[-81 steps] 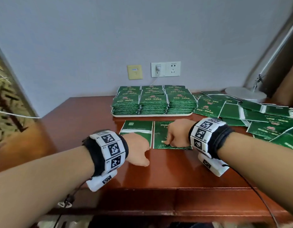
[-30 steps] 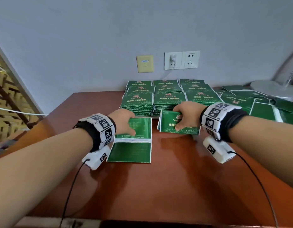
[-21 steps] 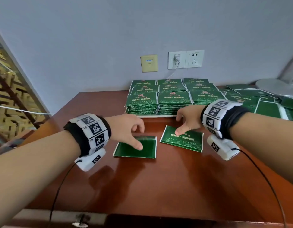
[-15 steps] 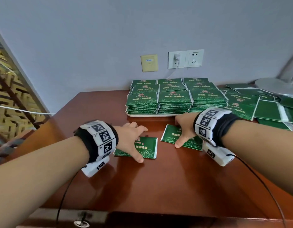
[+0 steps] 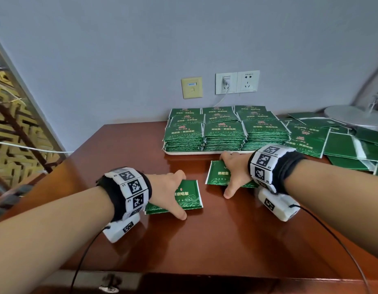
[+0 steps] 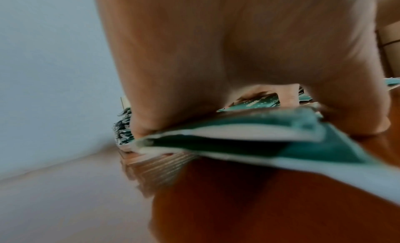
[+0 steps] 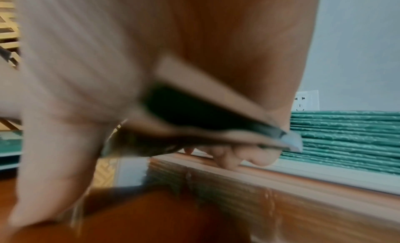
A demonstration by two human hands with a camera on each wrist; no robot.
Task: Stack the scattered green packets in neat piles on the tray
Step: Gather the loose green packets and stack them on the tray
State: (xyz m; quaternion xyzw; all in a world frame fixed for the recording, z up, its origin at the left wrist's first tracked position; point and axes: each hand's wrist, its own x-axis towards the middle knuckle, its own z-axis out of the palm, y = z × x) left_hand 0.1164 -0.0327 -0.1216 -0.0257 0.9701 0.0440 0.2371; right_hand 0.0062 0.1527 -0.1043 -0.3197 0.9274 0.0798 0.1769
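Note:
A white tray (image 5: 205,152) at the back of the table carries several neat piles of green packets (image 5: 224,132). In front of it my left hand (image 5: 173,194) spans a green packet (image 5: 191,195), thumb at its near edge and fingers at its far edge. The left wrist view shows this packet (image 6: 238,135) gripped with its near edge raised off the wood. My right hand (image 5: 231,175) covers a second packet (image 5: 218,172) just short of the tray. In the right wrist view this packet (image 7: 194,113) is tilted up, with fingers (image 7: 233,156) curled under it.
Loose green packets (image 5: 343,145) lie scattered at the right, up against the tray. Behind them stands a round grey lamp base (image 5: 353,115). Wall sockets (image 5: 236,82) with a plugged cable sit above the tray. A lattice screen (image 5: 12,124) stands at the left.
Both hands drew back from the tray's front edge, each bringing a packet toward me. In the last half second they closed round the packets and tipped them up.

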